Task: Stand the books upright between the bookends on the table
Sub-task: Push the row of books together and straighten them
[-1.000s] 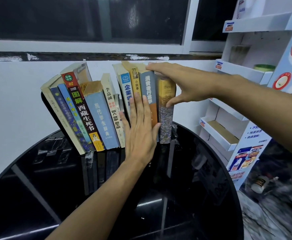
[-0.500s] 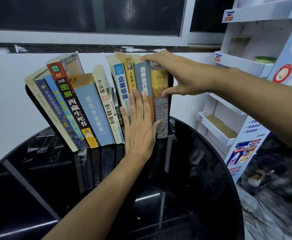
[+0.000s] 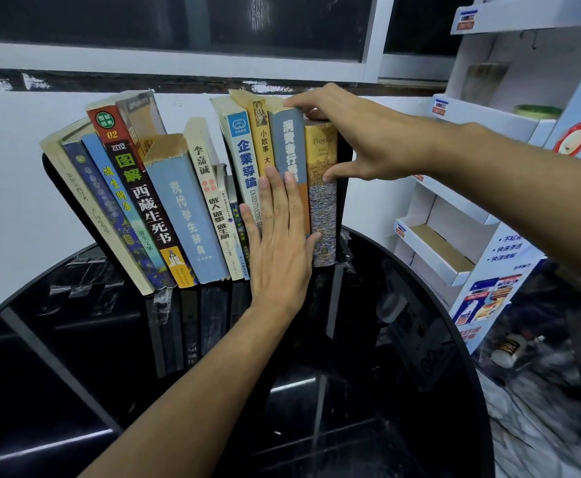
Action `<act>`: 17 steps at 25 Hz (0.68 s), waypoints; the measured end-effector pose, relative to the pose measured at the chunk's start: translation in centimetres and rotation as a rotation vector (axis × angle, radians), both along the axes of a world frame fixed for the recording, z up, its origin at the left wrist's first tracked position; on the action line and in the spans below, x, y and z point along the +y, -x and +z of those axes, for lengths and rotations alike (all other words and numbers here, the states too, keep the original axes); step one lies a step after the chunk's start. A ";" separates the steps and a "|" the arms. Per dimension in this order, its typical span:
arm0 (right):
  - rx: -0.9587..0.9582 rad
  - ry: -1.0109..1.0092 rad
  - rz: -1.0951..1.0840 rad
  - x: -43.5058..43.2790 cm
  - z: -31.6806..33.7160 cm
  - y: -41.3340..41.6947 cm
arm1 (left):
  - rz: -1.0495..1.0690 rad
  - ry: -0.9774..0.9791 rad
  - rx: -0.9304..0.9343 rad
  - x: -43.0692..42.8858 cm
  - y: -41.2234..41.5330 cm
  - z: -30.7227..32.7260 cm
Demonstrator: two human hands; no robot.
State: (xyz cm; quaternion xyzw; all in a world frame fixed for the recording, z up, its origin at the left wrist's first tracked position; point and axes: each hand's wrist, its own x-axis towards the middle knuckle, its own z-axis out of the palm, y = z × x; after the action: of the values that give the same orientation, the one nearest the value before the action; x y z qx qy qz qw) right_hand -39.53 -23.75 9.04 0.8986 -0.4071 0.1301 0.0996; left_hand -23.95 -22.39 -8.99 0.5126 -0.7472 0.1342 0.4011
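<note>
A row of several books [image 3: 178, 208] stands spines-out on the round black table [image 3: 75, 357], leaning left against a black bookend [image 3: 62, 188]. A second black bookend [image 3: 345, 188] rises just right of the yellow-and-blue patterned book [image 3: 323, 215]. My left hand [image 3: 278, 246] lies flat, fingers together, against the spines of the right-hand books. My right hand [image 3: 354, 139] reaches over the tops of the grey-blue book [image 3: 287, 143] and the patterned book, thumb pressed on the patterned spine, fingers on the top edges.
A white wall and dark window run behind the table. A white cardboard display rack [image 3: 489, 188] with shelves stands close at the right. A small bottle [image 3: 508, 350] lies on the marbled floor beside the table's right edge.
The camera view shifted slightly. My left hand stays flat on the spines; my right hand keeps its hold on the tops of the rightmost books, which look a little more upright.
</note>
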 end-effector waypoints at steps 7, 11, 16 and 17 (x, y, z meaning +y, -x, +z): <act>-0.021 -0.024 0.002 0.0 0.0 0.1 | 0.009 0.005 -0.004 0.1 0.0 0.0; -0.027 -0.034 -0.004 0.2 0.0 -0.1 | 0.009 0.007 -0.008 0.1 0.0 0.0; -0.027 -0.037 -0.001 0.1 0.0 0.0 | 0.010 0.008 -0.012 0.0 0.0 0.0; -0.023 -0.039 -0.008 0.1 0.0 0.0 | 0.009 0.011 -0.011 0.0 0.0 0.0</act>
State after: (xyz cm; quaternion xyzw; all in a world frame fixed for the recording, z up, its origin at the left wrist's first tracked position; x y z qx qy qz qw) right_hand -39.50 -23.64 9.09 0.8971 -0.4143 0.1320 0.0779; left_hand -23.93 -22.35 -9.03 0.5130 -0.7464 0.1429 0.3990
